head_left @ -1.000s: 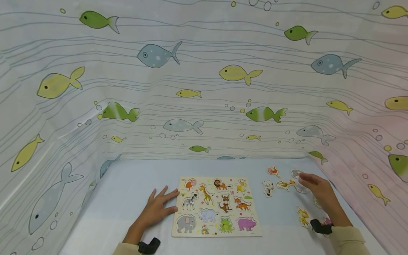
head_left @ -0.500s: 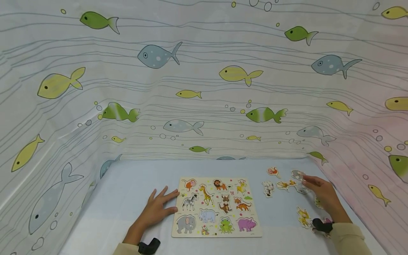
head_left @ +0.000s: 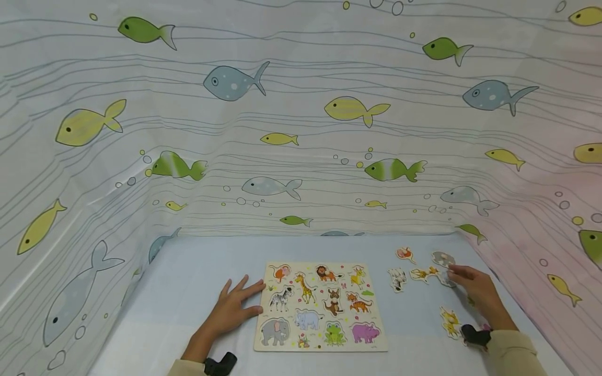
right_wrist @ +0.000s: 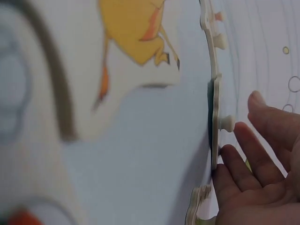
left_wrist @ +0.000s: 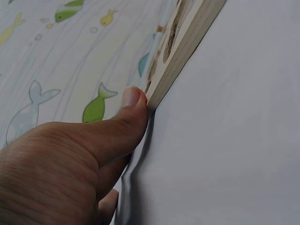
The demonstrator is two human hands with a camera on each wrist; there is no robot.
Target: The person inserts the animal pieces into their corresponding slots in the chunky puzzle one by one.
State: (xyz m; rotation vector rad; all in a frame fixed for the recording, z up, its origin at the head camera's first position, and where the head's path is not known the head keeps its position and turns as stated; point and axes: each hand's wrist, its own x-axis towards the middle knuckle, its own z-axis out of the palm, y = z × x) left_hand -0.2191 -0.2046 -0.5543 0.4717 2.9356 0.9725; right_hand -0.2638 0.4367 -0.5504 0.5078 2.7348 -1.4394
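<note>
My left hand (head_left: 231, 307) lies at the left edge of the wooden puzzle board (head_left: 382, 334), its fingers spread. In the left wrist view, the thumb (left_wrist: 124, 117) touches the board's side (left_wrist: 180, 58). At the right, my right hand (head_left: 477, 291) is beside a grey animal puzzle piece (head_left: 443, 258), fingertips close to its lower edge. The right wrist view shows the thumb apart from the extended fingers; a fingertip is by the knob (right_wrist: 227, 123) of a piece standing out in side view (right_wrist: 215, 136). Whether it touches the knob is hard to tell.
Loose pieces lie right of the board: a red one (head_left: 404, 254), a zebra-striped one (head_left: 397, 280), an orange-yellow one (head_left: 424, 273) and a yellow one (head_left: 450, 322). Others are partly hidden by the right hand and wrist camera (head_left: 475, 336). Fish-printed cloth (head_left: 301, 156) encloses the table.
My right hand has drawn slightly down and right from the grey piece, of which more now shows. The left hand stays at the board.
</note>
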